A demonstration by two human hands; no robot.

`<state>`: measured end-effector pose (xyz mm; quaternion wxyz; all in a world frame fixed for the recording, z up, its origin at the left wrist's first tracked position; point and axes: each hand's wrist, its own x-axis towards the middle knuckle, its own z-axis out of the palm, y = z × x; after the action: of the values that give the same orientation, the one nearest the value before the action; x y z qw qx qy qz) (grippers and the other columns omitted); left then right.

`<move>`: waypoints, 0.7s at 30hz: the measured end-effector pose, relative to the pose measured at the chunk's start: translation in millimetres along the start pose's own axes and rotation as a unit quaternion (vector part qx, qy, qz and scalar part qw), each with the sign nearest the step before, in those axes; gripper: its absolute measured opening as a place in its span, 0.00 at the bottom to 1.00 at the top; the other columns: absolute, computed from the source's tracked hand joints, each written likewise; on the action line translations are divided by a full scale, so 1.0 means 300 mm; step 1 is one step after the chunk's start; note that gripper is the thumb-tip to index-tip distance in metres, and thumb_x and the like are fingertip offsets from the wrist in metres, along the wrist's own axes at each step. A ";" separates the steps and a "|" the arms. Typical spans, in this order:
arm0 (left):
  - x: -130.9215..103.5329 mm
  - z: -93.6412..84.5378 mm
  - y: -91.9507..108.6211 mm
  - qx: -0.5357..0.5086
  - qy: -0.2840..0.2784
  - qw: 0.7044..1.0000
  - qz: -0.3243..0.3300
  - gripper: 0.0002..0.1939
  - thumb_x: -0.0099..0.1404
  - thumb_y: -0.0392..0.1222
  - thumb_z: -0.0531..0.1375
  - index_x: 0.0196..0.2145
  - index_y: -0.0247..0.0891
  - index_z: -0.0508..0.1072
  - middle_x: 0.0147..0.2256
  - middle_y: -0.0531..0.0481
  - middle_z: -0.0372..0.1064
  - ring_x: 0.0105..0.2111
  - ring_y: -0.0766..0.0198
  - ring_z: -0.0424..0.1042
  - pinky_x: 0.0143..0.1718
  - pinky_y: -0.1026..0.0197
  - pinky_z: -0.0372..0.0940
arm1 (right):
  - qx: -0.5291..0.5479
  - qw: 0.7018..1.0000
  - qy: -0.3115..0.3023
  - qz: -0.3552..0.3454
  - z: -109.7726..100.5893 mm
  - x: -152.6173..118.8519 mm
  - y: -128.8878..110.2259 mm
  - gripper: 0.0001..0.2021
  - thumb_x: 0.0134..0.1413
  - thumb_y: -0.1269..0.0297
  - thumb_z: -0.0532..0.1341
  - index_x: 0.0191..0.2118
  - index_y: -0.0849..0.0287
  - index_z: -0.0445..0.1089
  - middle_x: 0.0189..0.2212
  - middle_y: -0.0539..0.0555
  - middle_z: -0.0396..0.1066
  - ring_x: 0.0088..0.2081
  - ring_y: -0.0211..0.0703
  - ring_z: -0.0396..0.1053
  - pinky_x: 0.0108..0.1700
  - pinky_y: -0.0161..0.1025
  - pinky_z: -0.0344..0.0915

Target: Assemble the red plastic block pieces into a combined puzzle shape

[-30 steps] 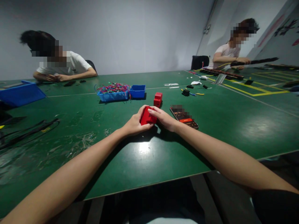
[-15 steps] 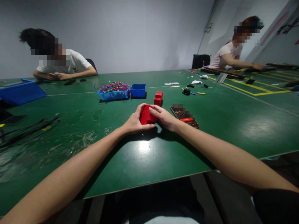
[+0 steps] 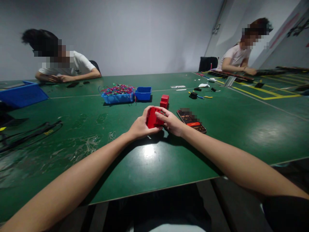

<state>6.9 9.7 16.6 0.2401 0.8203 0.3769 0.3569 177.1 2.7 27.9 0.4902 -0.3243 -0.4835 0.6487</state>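
Between my two hands is a red plastic block [image 3: 152,119] with small holes along its upper part, held just above the green table. My left hand [image 3: 141,124] grips it from the left, thumb along the near lower edge and fingers over the far side. From the right, my right hand [image 3: 170,122] closes on it with its fingers across the face, covering part of the block. A second red block [image 3: 164,101], stepped in shape, stands on the table just beyond my hands. A phone [image 3: 191,120] showing a timer lies right of my right hand.
A blue bin [image 3: 118,98] full of coloured wires sits beside a smaller blue bin [image 3: 143,94]. Pliers [image 3: 204,97] lie by a black piece [image 3: 193,95]. Black cables [image 3: 31,137] and clear plastic are on the left. Two people [image 3: 67,66] [image 3: 238,58] sit across the table [image 3: 241,129].
The red block has turned in my hands, so its holed face now shows more. Across the table, the right-hand person's arm has drawn back to the left.
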 end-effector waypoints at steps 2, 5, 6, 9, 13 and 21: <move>0.000 0.000 0.001 0.013 -0.001 1.000 -0.006 0.47 0.52 0.54 0.66 0.63 0.42 0.47 0.45 0.43 0.71 0.37 0.55 0.75 0.39 0.55 0.69 | 0.004 1.000 0.000 0.004 0.000 -0.001 -0.003 0.25 0.43 0.58 0.71 0.49 0.53 0.66 0.40 0.51 0.75 0.39 0.40 0.73 0.47 0.39 0.69; -0.001 0.000 -0.001 0.017 0.000 1.000 -0.005 0.48 0.53 0.54 0.66 0.63 0.42 0.46 0.43 0.43 0.72 0.36 0.55 0.76 0.38 0.55 0.69 | 0.008 1.000 -0.003 0.007 0.001 -0.002 -0.006 0.25 0.43 0.59 0.71 0.49 0.53 0.66 0.40 0.51 0.75 0.38 0.39 0.73 0.47 0.39 0.69; -0.001 0.000 -0.001 0.018 0.000 1.000 -0.004 0.48 0.53 0.53 0.66 0.63 0.42 0.46 0.43 0.44 0.72 0.35 0.56 0.76 0.38 0.56 0.69 | 0.008 1.000 -0.002 0.007 0.001 -0.003 -0.006 0.26 0.43 0.59 0.71 0.49 0.53 0.66 0.40 0.51 0.75 0.38 0.40 0.73 0.47 0.40 0.69; -0.001 -0.001 -0.001 0.018 -0.001 1.000 -0.001 0.47 0.53 0.53 0.66 0.63 0.42 0.46 0.42 0.44 0.72 0.34 0.56 0.75 0.37 0.56 0.70 | 0.010 1.000 0.000 0.008 0.002 -0.003 -0.008 0.26 0.42 0.59 0.71 0.49 0.53 0.66 0.40 0.51 0.75 0.38 0.40 0.74 0.46 0.40 0.70; -0.001 -0.003 0.001 0.015 -0.005 1.000 0.003 0.48 0.53 0.54 0.66 0.63 0.42 0.46 0.42 0.43 0.72 0.33 0.57 0.75 0.36 0.56 0.69 | 0.015 1.000 -0.003 0.012 0.003 -0.004 -0.008 0.27 0.42 0.60 0.71 0.49 0.53 0.65 0.39 0.51 0.75 0.36 0.39 0.74 0.45 0.39 0.70; -0.003 -0.006 -0.018 0.060 -0.029 0.998 0.011 0.47 0.56 0.55 0.63 0.65 0.40 0.42 0.36 0.45 0.73 0.29 0.58 0.74 0.33 0.57 0.68 | 0.002 1.000 -0.014 0.006 -0.006 0.003 0.000 0.27 0.42 0.59 0.71 0.50 0.53 0.66 0.41 0.51 0.74 0.36 0.38 0.73 0.43 0.38 0.71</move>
<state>2.7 12.4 14.0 0.1972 0.8471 0.3820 0.3124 178.5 4.1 27.2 0.4803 -0.3173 -0.4868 0.6570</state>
